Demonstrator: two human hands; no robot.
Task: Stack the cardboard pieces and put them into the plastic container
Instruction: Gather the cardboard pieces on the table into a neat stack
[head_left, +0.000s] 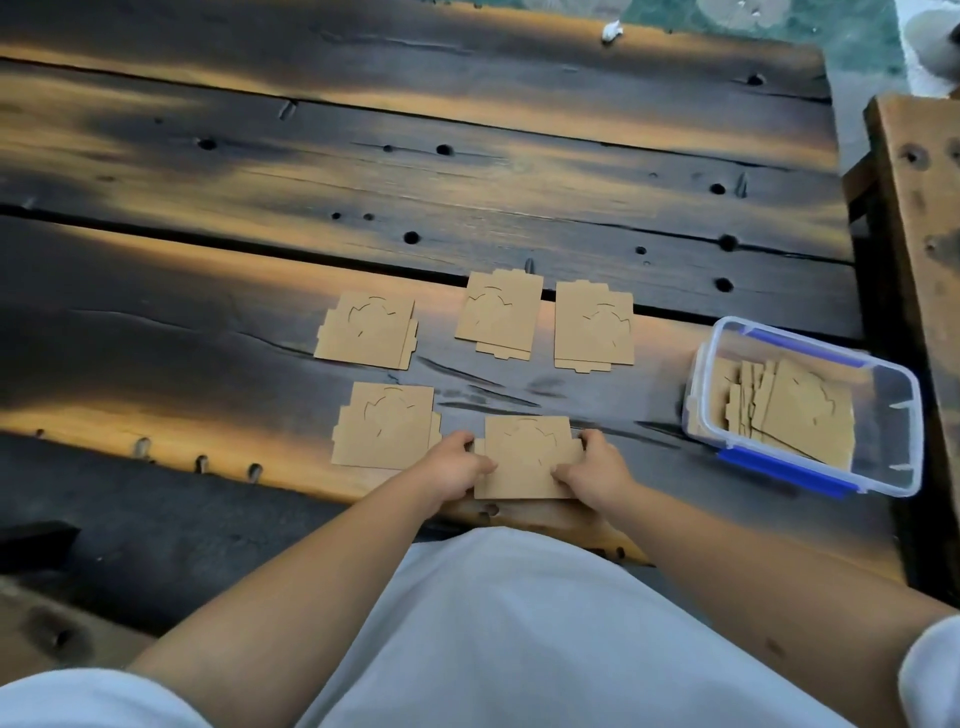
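While my white shirt (519, 649) fills the near edge, both my forearms reach forward over the dark plank table (363, 171). My left hand (454, 470) grips the left edge of the near stack (527, 457), thumb on top, fingers curled under the side. My right hand (595, 470) clamps the right edge of the same stack, thumb pressed on the top sheet. That stack lies flat at the table's front edge. Just left of it, touching my left hand, lies a second stack (387, 426). Farther back sit three more stacks: left (366, 330), middle (498, 314), right (595, 325), each apart from the others. To the right stands the open container (893, 483), clear with blue clips, holding cardboard pieces (795, 415) that lean tilted inside. A wooden bench (919, 208) runs beyond the table's right side.
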